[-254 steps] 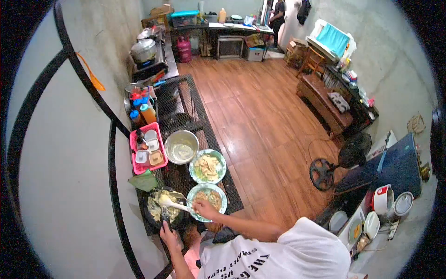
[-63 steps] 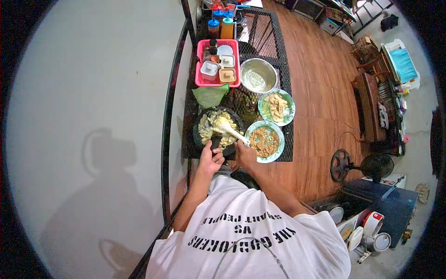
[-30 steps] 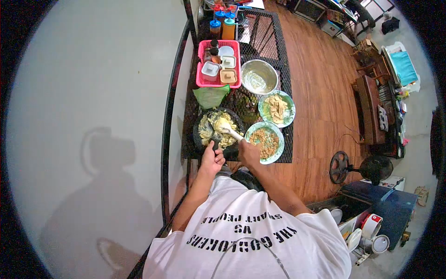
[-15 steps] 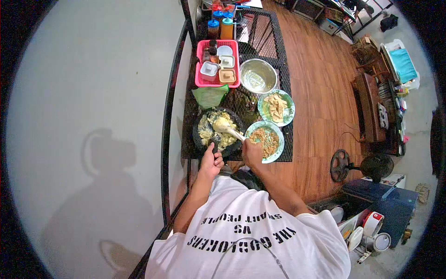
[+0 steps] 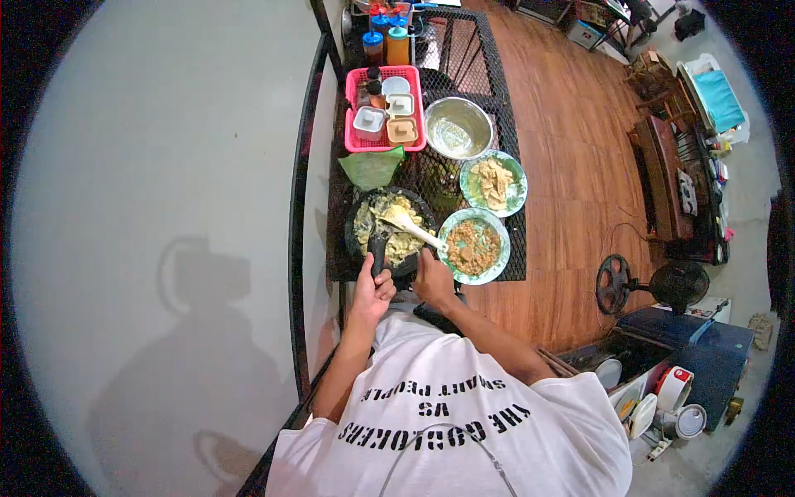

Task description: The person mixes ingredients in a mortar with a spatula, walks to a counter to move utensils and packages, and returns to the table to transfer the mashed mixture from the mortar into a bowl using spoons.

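Note:
My left hand point(image 5: 371, 290) is closed round the black handle point(image 5: 378, 253) of a utensil that reaches into a dark round pan point(image 5: 352, 240) of pale, lumpy food. My right hand point(image 5: 434, 280) is closed at the pan's lower right edge; what its fingers hold is hidden. Just above it, a white ladle point(image 5: 418, 232) lies over the food, its handle end showing. To the right sits a green-patterned plate of brown crumbly food point(image 5: 473, 247), with a plate of pale folded pieces point(image 5: 494, 184) above it.
A metal bowl point(image 5: 458, 128), a pink basket point(image 5: 386, 142) with lidded tubs and jars, a green leaf-like wrap point(image 5: 372, 169) and squeeze bottles point(image 5: 397, 47) stand on the black mesh table point(image 5: 472, 41). A grey wall point(image 5: 166, 166) is left. A fan point(image 5: 679, 287) stands right.
My right hand has moved down and left, off the ladle's handle end, which now shows. The ladle's angle has shifted slightly. My left hand remains on the black handle.

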Action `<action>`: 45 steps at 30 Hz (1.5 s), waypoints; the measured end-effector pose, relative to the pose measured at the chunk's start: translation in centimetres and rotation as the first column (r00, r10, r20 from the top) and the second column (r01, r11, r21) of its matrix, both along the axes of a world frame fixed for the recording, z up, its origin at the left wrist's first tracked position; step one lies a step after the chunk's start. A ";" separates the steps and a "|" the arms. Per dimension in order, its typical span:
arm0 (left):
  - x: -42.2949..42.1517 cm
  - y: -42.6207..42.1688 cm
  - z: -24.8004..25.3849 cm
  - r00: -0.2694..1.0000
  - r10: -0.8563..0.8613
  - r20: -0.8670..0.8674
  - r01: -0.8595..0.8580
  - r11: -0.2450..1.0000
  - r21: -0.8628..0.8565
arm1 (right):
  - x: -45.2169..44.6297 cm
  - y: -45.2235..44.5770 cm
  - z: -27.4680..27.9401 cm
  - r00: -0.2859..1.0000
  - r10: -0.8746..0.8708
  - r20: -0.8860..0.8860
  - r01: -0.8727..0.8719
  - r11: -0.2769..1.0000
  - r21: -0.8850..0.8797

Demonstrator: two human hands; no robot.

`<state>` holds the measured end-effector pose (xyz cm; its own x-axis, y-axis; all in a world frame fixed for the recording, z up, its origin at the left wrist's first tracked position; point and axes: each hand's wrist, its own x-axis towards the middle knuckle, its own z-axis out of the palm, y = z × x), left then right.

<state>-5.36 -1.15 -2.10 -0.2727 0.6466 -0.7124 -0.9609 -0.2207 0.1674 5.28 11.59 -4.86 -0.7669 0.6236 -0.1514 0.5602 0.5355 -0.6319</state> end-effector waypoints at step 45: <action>-0.2 0.3 1.3 0.997 -0.067 -0.024 0.067 0.997 -0.028 | 1.6 0.9 -0.1 0.998 -0.024 0.057 0.021 0.998 0.052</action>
<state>-5.53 -0.90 -0.85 -0.2471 0.6449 -0.7232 -0.9688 -0.1510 0.1964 6.91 12.53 -4.99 -0.7437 0.6485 -0.1625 0.6071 0.5534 -0.5702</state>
